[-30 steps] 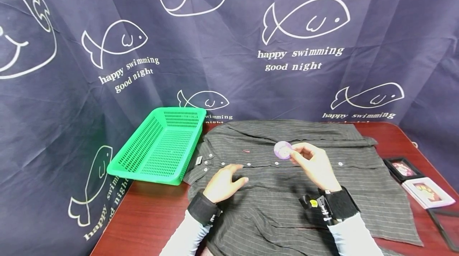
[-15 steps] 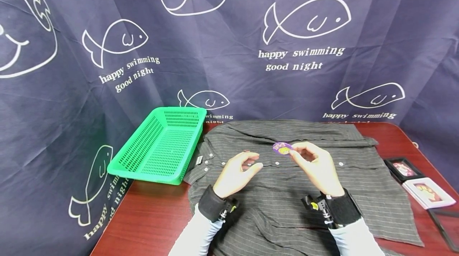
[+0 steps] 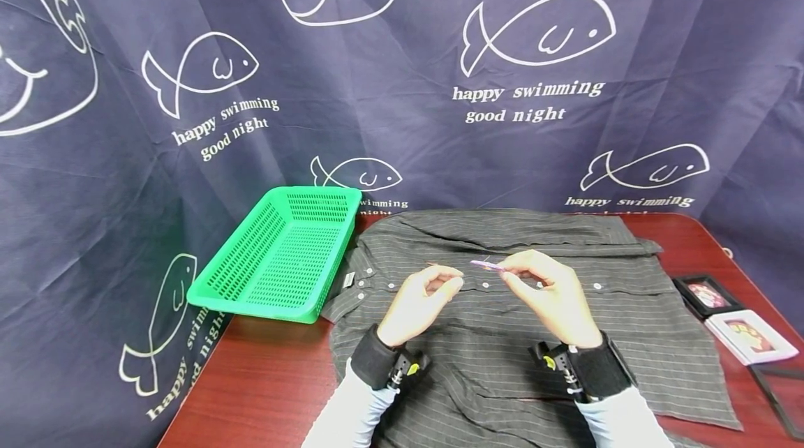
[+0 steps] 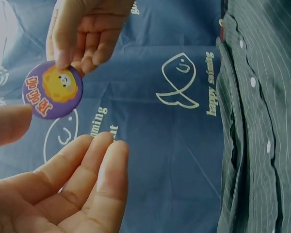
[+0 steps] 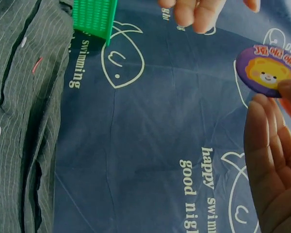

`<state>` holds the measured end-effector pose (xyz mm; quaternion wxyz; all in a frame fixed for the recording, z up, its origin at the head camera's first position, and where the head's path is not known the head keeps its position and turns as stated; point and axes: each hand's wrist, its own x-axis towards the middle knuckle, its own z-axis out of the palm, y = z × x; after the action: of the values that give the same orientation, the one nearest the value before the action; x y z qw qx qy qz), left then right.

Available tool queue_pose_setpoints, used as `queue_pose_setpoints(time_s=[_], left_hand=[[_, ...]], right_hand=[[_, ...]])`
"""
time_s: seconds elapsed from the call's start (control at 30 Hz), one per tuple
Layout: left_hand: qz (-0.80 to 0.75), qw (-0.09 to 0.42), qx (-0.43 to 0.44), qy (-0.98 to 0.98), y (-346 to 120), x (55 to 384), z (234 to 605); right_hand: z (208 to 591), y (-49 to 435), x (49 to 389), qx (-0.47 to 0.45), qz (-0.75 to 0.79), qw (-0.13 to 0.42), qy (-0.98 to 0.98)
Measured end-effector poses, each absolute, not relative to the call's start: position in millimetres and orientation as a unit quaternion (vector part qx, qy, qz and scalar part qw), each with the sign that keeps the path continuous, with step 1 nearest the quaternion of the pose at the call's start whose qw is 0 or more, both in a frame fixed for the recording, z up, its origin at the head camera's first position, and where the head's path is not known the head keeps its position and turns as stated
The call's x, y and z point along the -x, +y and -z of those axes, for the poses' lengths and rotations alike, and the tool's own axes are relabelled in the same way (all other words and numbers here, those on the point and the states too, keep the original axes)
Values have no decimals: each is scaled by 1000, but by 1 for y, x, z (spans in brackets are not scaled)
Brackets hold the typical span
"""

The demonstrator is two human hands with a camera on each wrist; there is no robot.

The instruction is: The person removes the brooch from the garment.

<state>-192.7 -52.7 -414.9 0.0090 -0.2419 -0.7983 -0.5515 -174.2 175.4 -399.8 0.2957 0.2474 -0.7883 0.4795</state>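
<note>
My right hand point(image 3: 555, 298) pinches a round purple pin badge point(image 3: 486, 266) by its right edge, above the dark striped shirt point(image 3: 490, 350). Edge-on in the head view, the badge shows as a thin purple strip. Both wrist views show its front, a yellow lion face point(image 4: 60, 86) with pink lettering; in the right wrist view my thumb covers part of the badge point(image 5: 254, 80). Just left of it is my left hand point(image 3: 419, 301), empty, its thumb and fingers apart and bent loosely towards the badge. The shirt lies spread over the table, its row of white buttons running left to right.
A green plastic basket point(image 3: 329, 266) stands at the left beside the shirt collar. On the right lie a black-framed picture point(image 3: 708, 296), a white-framed picture point(image 3: 750, 338) and a dark frame point(image 3: 774, 399). A blue fish-print curtain point(image 3: 402, 85) hangs behind the reddish table point(image 3: 251, 378).
My left hand has moved right and up, close to the badge. The right hand has turned the badge from its pale side, past its printed face, to edge-on.
</note>
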Motion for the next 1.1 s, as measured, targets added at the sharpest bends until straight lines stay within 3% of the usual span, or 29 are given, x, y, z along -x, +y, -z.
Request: queue_pose_setpoints(time_s=[0.2, 1.1], left_hand=[[598, -20, 255, -760, -51, 193, 414], [629, -32, 230, -741, -53, 194, 412]], right_hand=[[401, 171, 174, -300, -449, 317, -780], [409, 162, 177, -360, -399, 323, -779]])
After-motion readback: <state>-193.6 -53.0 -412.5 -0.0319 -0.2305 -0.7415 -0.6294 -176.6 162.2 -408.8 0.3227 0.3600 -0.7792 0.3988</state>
